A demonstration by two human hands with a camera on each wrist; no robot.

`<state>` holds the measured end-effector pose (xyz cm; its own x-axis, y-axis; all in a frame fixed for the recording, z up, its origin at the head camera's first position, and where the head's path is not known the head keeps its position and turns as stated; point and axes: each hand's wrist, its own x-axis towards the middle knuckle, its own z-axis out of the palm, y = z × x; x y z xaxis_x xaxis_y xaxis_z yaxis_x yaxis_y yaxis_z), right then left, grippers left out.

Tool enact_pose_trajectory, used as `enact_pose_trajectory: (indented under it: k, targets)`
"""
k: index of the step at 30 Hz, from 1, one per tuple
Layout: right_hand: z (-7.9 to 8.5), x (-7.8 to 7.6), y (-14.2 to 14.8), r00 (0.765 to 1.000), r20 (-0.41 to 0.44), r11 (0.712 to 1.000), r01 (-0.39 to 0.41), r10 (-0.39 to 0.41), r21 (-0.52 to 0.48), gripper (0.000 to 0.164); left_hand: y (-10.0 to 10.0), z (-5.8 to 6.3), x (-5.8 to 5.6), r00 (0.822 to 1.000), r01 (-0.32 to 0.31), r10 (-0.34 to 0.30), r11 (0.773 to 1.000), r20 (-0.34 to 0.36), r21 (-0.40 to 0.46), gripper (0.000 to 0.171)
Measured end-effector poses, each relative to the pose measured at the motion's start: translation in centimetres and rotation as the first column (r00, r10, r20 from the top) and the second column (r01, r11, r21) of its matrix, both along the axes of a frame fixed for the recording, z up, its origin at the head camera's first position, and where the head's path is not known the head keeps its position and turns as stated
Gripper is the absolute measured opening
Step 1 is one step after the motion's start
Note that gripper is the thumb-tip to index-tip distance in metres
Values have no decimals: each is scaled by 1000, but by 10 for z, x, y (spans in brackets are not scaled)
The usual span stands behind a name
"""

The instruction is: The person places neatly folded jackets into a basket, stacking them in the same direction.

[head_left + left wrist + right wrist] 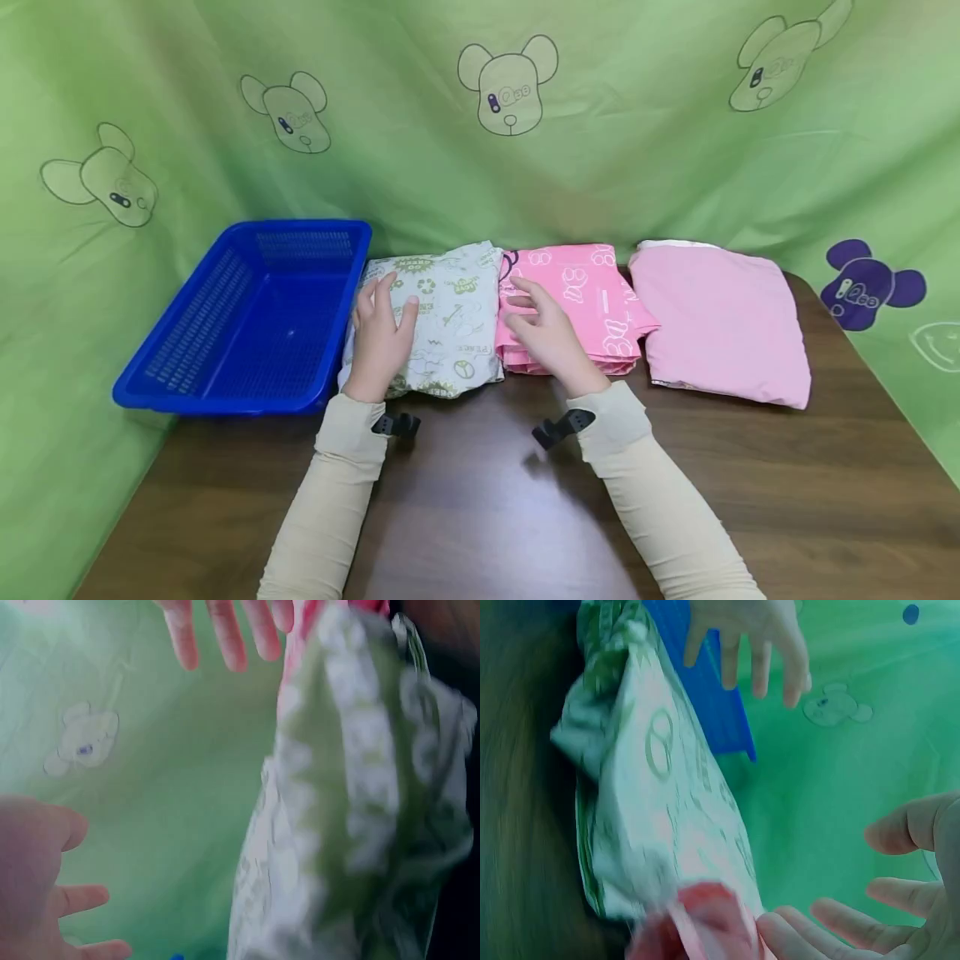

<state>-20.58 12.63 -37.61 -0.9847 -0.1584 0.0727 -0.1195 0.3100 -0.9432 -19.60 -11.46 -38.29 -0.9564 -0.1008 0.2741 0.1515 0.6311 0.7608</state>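
"How far along?"
"Barely begun, I'd judge: white bundle (457, 325) and hot-pink bundle (596, 304) lie mid-frame, outside the blue basket (281, 325) at left. Left hand (381, 340) and right hand (553, 335) hover, fingers spread, holding nothing."

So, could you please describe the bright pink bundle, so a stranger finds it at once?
On the brown table, start from the blue basket at the left end and move right, past the white-and-green bundle. Next comes the bright pink bundle. White outline drawings set it apart from the plain, paler pink bundle to its right.
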Motion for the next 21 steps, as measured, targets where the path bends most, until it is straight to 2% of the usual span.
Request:
enact_pose_trajectory:
  k: [6, 10, 14, 21]
  targets:
    - [-8, -3, -26, 1000, 15, 998, -6, 5, 57, 63, -10, -7, -2, 997, -3, 8, 998, 78, -62, 59]
    - [-16, -6, -32, 1000, -7, 984, -4, 5, 178, 66, -13, -10, -2, 989, -9, 22, 996, 146, -94, 62]
    - [-22, -7, -33, 1000, -26, 958, 11, -4, 287, 68, -15, -13, -3, 979, -15, 40, 992, 198, -125, 64]
    - [-26, -10, -33, 998, 59, 956, -31, 15, 293, 68, -17, -17, -5, 956, -22, 73, 984, 285, -180, 68]
